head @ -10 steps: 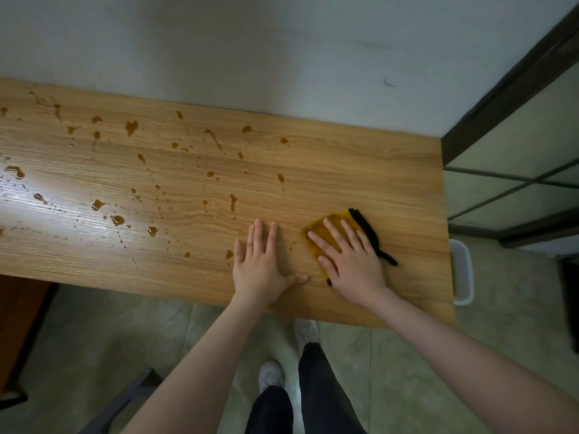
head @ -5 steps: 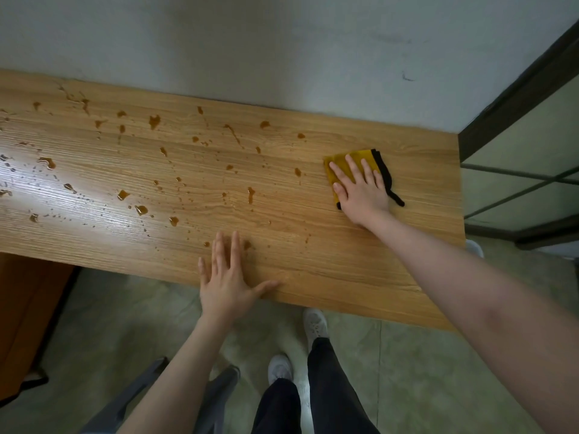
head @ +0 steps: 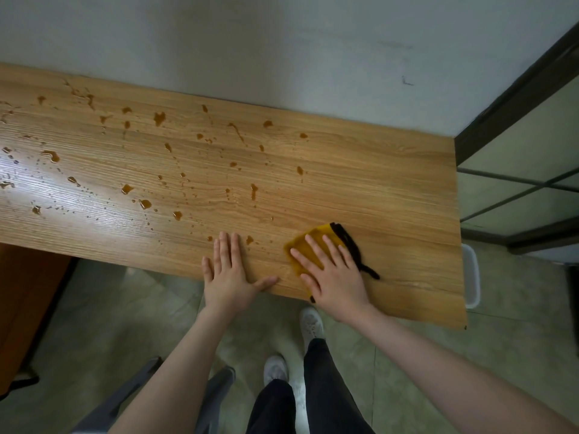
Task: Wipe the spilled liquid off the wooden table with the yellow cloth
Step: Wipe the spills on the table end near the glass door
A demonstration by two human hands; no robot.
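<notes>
The yellow cloth (head: 316, 238) with a black edge lies flat near the front edge of the wooden table (head: 391, 189), towards its right end. My right hand (head: 335, 274) presses down on it with fingers spread, covering most of it. My left hand (head: 228, 270) rests flat on the bare wood just left of the cloth, fingers together and thumb out, holding nothing. Brown drops of spilled liquid (head: 253, 191) dot the table's middle and left; two small drops lie beside my left fingertips.
A grey wall (head: 282, 57) runs along the table's far edge. A dark-framed glass door (head: 517, 170) stands to the right, with a white bin (head: 471, 277) under the table's right end. A grey chair (head: 125, 399) and my feet are below the front edge.
My right hand has pulled the cloth from the far right part of the table back to the front edge. My left hand stays flat near the front edge.
</notes>
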